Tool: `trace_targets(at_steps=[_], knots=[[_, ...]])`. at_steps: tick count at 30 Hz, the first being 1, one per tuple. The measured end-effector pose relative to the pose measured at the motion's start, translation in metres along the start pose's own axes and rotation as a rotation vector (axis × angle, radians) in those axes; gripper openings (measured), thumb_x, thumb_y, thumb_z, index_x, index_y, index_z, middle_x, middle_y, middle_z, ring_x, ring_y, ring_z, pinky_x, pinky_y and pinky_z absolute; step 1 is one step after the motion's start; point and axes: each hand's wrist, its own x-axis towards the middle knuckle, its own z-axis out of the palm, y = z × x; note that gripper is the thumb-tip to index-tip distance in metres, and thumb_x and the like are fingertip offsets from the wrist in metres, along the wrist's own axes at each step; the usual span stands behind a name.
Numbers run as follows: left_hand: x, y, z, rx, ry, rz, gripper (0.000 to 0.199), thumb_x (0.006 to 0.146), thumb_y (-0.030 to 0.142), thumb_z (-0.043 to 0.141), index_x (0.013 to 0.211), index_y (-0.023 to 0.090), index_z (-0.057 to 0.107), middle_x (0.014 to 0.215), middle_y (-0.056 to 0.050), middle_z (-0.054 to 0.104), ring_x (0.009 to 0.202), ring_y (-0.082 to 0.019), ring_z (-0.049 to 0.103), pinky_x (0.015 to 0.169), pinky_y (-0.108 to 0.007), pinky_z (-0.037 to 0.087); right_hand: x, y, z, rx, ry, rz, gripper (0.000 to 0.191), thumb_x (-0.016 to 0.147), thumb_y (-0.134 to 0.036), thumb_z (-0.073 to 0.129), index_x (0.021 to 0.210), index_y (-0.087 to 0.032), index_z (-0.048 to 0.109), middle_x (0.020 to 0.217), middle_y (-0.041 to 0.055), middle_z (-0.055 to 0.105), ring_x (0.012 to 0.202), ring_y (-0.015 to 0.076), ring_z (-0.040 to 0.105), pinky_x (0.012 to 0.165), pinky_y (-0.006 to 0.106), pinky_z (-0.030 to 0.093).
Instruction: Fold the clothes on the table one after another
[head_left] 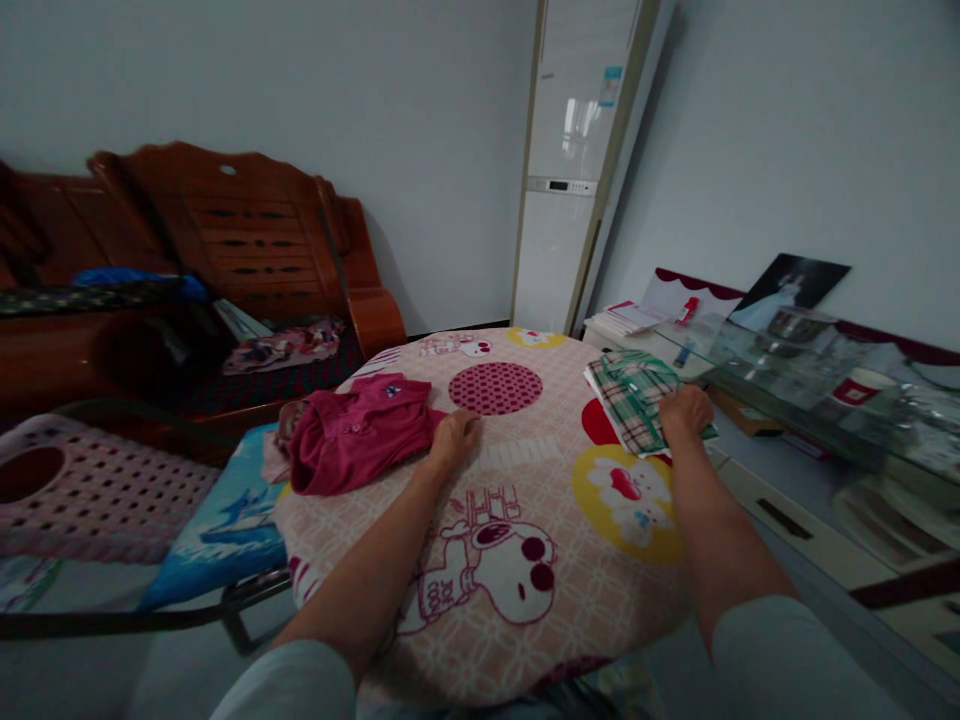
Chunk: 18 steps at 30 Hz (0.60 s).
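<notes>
On the left of the round table lies a crumpled dark pink shirt with buttons and a small dark mark near its collar. My left hand is at the shirt's right end, its fingers curled on the fabric there. Toward the table's right edge is a folded green, white and brown plaid garment, lying flat. My right hand is closed at its right side, gripping the cloth; the fingertips are partly hidden.
A patterned tablecloth with cartoon figures covers the table. Right of it stands a glass-topped cabinet bearing papers and a photo. A wooden bench with cloths is at the left, near a woven pink chair and a blue cushion.
</notes>
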Motion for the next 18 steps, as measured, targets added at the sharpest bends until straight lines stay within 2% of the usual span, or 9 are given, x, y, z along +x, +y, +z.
trace_targets(at_steps=[2, 3, 4, 6, 7, 10, 12, 14, 18], knots=[[0.002, 0.006, 0.0, -0.121, 0.031, -0.027, 0.03, 0.078, 0.022, 0.058, 0.104, 0.014, 0.073, 0.108, -0.012, 0.074, 0.095, -0.023, 0.068, 0.089, -0.034, 0.053, -0.014, -0.023, -0.002, 0.114, 0.033, -0.01, 0.021, 0.081, -0.012, 0.051, 0.084, -0.009, 0.071, 0.09, 0.02, 0.07, 0.09, 0.0292, 0.064, 0.079, 0.039, 0.047], [0.002, 0.011, -0.001, -0.202, 0.038, -0.041, 0.031, 0.079, 0.026, 0.06, 0.105, 0.014, 0.073, 0.108, -0.012, 0.074, 0.093, -0.023, 0.069, 0.086, -0.034, 0.054, -0.025, -0.039, -0.002, 0.264, 0.017, -0.121, 0.021, 0.081, -0.015, 0.05, 0.083, -0.011, 0.071, 0.088, 0.0164, 0.07, 0.089, 0.0271, 0.063, 0.08, 0.037, 0.047], [0.003, 0.016, -0.002, -0.299, 0.035, -0.063, 0.033, 0.081, 0.031, 0.061, 0.105, 0.013, 0.073, 0.106, -0.013, 0.074, 0.089, -0.023, 0.069, 0.082, -0.033, 0.055, -0.039, -0.057, -0.001, 0.448, -0.051, -0.277, 0.019, 0.08, -0.018, 0.051, 0.081, -0.014, 0.07, 0.086, 0.0125, 0.071, 0.087, 0.0248, 0.063, 0.08, 0.035, 0.047], [0.004, 0.025, -0.005, -0.524, -0.002, -0.134, 0.044, 0.084, 0.047, 0.058, 0.105, 0.012, 0.072, 0.097, -0.013, 0.075, 0.08, -0.022, 0.069, 0.072, -0.032, 0.056, -0.071, -0.094, 0.005, 0.772, -0.346, -0.578, 0.017, 0.079, -0.026, 0.056, 0.081, -0.017, 0.07, 0.081, 0.0063, 0.071, 0.08, 0.0213, 0.063, 0.077, 0.031, 0.049], [0.003, 0.029, -0.007, -0.633, -0.021, -0.18, 0.051, 0.086, 0.055, 0.055, 0.104, 0.011, 0.072, 0.092, -0.012, 0.075, 0.077, -0.022, 0.068, 0.069, -0.032, 0.056, -0.086, -0.11, 0.009, 0.886, -0.478, -0.643, 0.019, 0.078, -0.029, 0.057, 0.083, -0.017, 0.07, 0.079, 0.0043, 0.07, 0.076, 0.02, 0.063, 0.072, 0.03, 0.049], [-0.001, 0.029, -0.016, -0.792, 0.061, -0.307, 0.061, 0.085, 0.068, 0.05, 0.095, 0.012, 0.072, 0.08, -0.009, 0.072, 0.074, -0.021, 0.067, 0.065, -0.029, 0.053, -0.116, -0.139, 0.023, 1.122, -0.629, -0.496, 0.021, 0.076, -0.034, 0.055, 0.076, -0.018, 0.068, 0.065, 0.0003, 0.065, 0.058, 0.0157, 0.057, 0.057, 0.027, 0.046], [-0.004, 0.023, -0.023, -0.709, 0.146, -0.384, 0.057, 0.083, 0.067, 0.053, 0.082, 0.013, 0.07, 0.065, -0.005, 0.067, 0.066, -0.019, 0.063, 0.058, -0.026, 0.049, -0.122, -0.143, 0.031, 1.222, -0.616, -0.346, 0.019, 0.073, -0.035, 0.058, 0.074, -0.019, 0.066, 0.063, -0.0009, 0.063, 0.056, 0.0147, 0.055, 0.054, 0.026, 0.045], [-0.006, 0.017, -0.027, -0.586, 0.134, -0.448, 0.052, 0.081, 0.063, 0.057, 0.07, 0.014, 0.066, 0.052, -0.001, 0.057, 0.052, -0.016, 0.056, 0.048, -0.024, 0.041, -0.119, -0.139, 0.036, 1.314, -0.563, -0.195, 0.019, 0.071, -0.037, 0.06, 0.076, -0.019, 0.065, 0.065, -0.0012, 0.064, 0.058, 0.0151, 0.057, 0.055, 0.026, 0.047], [-0.007, 0.024, -0.03, -0.504, 0.143, -0.323, 0.037, 0.079, 0.05, 0.063, 0.069, 0.014, 0.064, 0.053, 0.001, 0.057, 0.046, -0.013, 0.052, 0.046, -0.022, 0.038, -0.103, -0.125, 0.036, 1.383, -0.451, -0.006, 0.022, 0.07, -0.04, 0.062, 0.076, -0.019, 0.063, 0.065, -0.0022, 0.062, 0.057, 0.0148, 0.056, 0.055, 0.027, 0.048]])
